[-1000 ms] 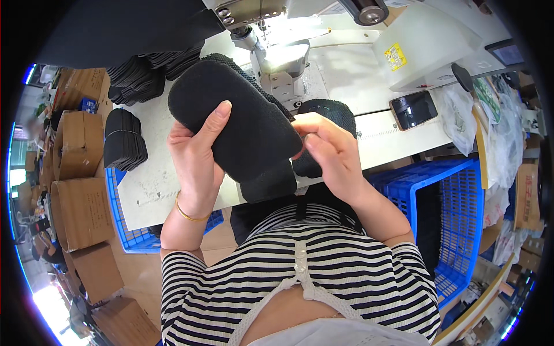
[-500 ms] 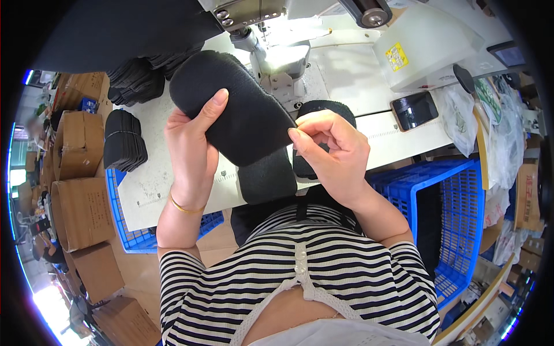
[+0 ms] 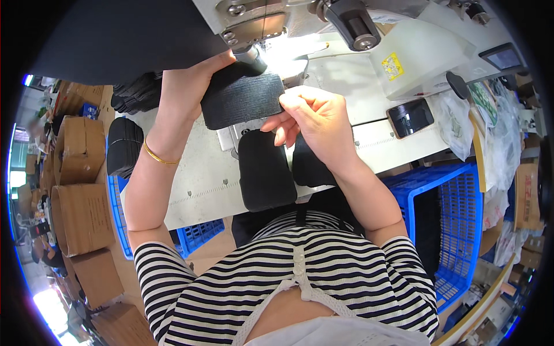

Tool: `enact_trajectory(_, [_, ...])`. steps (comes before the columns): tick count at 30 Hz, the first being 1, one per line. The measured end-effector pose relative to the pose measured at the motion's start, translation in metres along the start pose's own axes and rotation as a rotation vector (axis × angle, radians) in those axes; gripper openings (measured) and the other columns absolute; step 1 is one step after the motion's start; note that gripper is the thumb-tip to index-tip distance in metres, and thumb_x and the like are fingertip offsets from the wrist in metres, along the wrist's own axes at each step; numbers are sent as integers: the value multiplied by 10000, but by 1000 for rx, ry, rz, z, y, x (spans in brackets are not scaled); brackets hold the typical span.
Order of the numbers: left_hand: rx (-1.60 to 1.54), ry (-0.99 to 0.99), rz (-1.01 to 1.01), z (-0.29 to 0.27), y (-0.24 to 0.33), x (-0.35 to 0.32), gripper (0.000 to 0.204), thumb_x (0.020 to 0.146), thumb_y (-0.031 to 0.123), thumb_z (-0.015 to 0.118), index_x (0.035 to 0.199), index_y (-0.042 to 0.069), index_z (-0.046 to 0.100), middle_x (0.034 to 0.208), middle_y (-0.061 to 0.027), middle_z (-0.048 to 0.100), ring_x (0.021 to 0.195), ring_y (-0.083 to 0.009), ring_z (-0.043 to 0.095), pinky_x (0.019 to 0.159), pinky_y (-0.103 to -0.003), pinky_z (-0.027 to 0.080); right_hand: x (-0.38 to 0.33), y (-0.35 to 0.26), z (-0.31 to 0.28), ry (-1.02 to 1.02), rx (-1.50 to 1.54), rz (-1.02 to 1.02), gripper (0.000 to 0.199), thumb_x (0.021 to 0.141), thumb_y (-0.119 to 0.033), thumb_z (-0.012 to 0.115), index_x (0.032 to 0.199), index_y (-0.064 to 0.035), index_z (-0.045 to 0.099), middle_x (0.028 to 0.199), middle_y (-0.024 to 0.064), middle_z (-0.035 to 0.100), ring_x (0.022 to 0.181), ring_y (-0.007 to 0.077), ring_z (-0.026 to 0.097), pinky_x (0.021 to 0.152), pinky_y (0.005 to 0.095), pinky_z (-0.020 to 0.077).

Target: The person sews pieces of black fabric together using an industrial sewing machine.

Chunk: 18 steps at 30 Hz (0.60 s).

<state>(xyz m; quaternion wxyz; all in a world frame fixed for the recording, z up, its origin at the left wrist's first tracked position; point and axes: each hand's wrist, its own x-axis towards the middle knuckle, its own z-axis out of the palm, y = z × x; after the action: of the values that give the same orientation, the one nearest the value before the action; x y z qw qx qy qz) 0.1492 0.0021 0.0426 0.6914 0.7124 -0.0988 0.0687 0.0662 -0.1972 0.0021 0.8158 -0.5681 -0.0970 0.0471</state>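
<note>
A black, thick fabric piece (image 3: pixel 242 102) with a ribbed face lies beneath the sewing machine head (image 3: pixel 254 29). My left hand (image 3: pixel 193 86) grips its left far side; the fingertips are partly hidden by the piece and the machine. At the right edge, my right hand (image 3: pixel 317 118) pinches the piece between thumb and forefinger, the other fingers loosely curled. Just nearer to me, a rounded black pad (image 3: pixel 266 173) rests on the white table (image 3: pixel 202 187) and hangs over its front edge. A second black pad (image 3: pixel 311 158) lies partly under my right wrist.
Bundled black pieces (image 3: pixel 124 147) and a further black stack (image 3: pixel 137 94) stand at the left. A phone (image 3: pixel 410 118) lies at the right, beside clear plastic bags (image 3: pixel 456 124). Blue crates (image 3: pixel 444 184) flank the table below. Cardboard boxes (image 3: pixel 83 216) are piled at far left.
Both hands have carried the fabric piece away from me, under the machine head. It has turned so its ribbed face shows. My left arm reaches farther forward.
</note>
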Motion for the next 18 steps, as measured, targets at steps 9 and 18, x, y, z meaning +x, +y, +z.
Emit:
enact_trajectory(9, [24,77,-129,4,4,3,152,779,-35,768,904,-2,687,868,-56,685,763,-150,650,720,-290,539,2,2,5,28,43,-8,212,982,-118,534,868,38,622,761,158,721,544,119,653,469,209,497])
enact_trajectory(18, [697,402,806,5,-22,-16,365,767,91,804,1087,-24,670,1091,-139,643,997,-229,627,878,-339,486,2,7,12,83,-71,-56,174,954,-99,565,901,40,656,738,107,718,573,97,650,515,223,503])
